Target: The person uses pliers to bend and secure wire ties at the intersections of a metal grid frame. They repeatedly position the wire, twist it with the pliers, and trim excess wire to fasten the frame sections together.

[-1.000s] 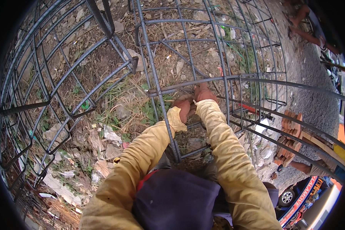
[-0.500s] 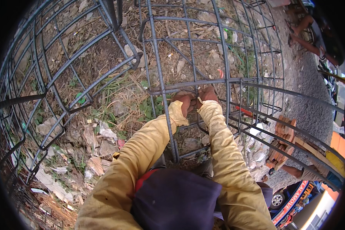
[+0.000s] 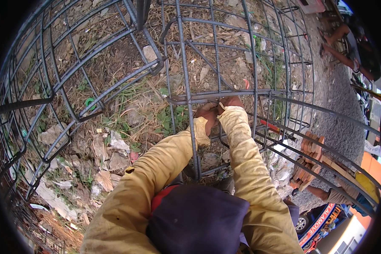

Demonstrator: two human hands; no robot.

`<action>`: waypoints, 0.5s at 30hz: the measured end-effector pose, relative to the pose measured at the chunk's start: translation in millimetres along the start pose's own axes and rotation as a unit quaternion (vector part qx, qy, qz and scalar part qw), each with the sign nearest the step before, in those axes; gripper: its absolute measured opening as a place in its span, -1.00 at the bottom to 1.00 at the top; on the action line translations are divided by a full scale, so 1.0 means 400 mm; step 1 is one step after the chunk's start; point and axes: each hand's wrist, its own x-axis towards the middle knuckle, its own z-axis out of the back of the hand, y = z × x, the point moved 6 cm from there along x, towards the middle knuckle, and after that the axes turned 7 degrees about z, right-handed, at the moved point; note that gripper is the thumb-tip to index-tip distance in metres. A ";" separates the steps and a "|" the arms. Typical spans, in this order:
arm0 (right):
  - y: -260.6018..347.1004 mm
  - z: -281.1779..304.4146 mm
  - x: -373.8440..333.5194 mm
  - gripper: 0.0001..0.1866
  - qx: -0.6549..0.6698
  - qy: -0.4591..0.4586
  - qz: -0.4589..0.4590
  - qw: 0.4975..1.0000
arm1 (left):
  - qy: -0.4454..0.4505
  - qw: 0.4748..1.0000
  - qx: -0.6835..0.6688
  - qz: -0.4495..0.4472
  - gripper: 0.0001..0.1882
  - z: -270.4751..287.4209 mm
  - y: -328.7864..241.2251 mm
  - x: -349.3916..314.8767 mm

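Both of my hands are close together just under a horizontal steel bar point(image 3: 241, 92) of a rebar cage. My left hand point(image 3: 207, 117) has its fingers bent and closed, right beside an upright bar point(image 3: 184, 63). Against the horizontal bar, my right hand point(image 3: 232, 102) is also closed, its fingertips meeting those of the left. Whatever the fingers pinch is too small or hidden to make out. Long yellow sleeves cover both forearms. Below the hands, a thinner bent bar point(image 3: 221, 137) shows between the wrists.
Another rebar cage point(image 3: 55, 84) stands at the left. Rubble, dry grass and weeds point(image 3: 169, 118) cover the ground beneath. At the right are stacked bricks point(image 3: 311, 156), a paved strip point(image 3: 340, 114), a vehicle point(image 3: 302, 224) and other people's legs point(image 3: 336, 40). Long bars point(image 3: 321, 108) stretch out rightward.
The view has shifted a little, so the cage appears slightly farther right. My hands stay at the same bar, with the fingers slightly repositioned.
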 end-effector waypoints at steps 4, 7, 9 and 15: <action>-0.034 -0.039 0.009 -0.65 0.041 -0.066 0.032 0.996 | 0.063 0.971 0.109 -0.202 -0.69 0.025 0.003 0.038; -0.156 -0.132 0.019 -0.64 0.214 -0.123 -0.050 0.968 | 0.023 0.999 -0.012 0.038 -0.68 -0.013 0.006 0.002; -0.152 -0.139 0.008 -0.58 0.312 -0.091 -0.105 0.940 | -0.005 0.998 0.056 0.038 -0.64 0.008 -0.020 -0.028; -0.189 -0.108 0.041 -0.56 0.222 -0.042 -0.159 0.961 | 0.030 0.989 -0.002 0.147 -0.66 -0.091 -0.011 -0.142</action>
